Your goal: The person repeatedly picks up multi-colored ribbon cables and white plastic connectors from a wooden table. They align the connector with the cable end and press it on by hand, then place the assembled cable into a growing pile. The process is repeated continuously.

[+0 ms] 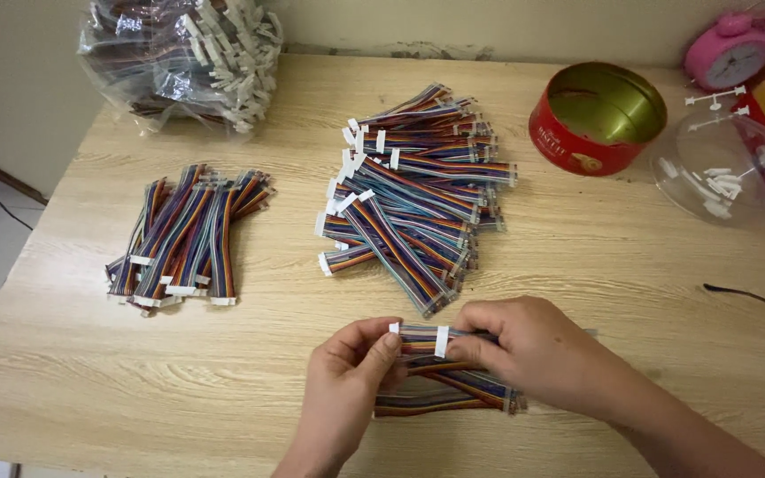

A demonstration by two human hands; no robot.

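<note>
Hands are seen at the bottom of the head view, over a light wooden table (577, 257). A small bundle of rainbow ribbon cables (440, 381) is held between them, close to the near edge of the table. The left hand (347, 385) is closed on the left end of the bundle, with the thumb and fingers pinched just beside a white connector (441, 341). The right hand (533, 350) is closed over the right part of the same bundle, the fingers curled on top of the cables. Behind the hands, near the middle of the table, a large loose pile of ribbon cables (413, 195) is laid in crossed directions. A smaller, tidier stack of cables (183, 239) is placed well apart to the left. A clear plastic bag with more cables (188, 62) is set at the far left corner. At the far right, an open red round tin (597, 119), a transparent plastic bowl with small white parts (723, 168) and a pink alarm clock (732, 49) are seen.
</note>
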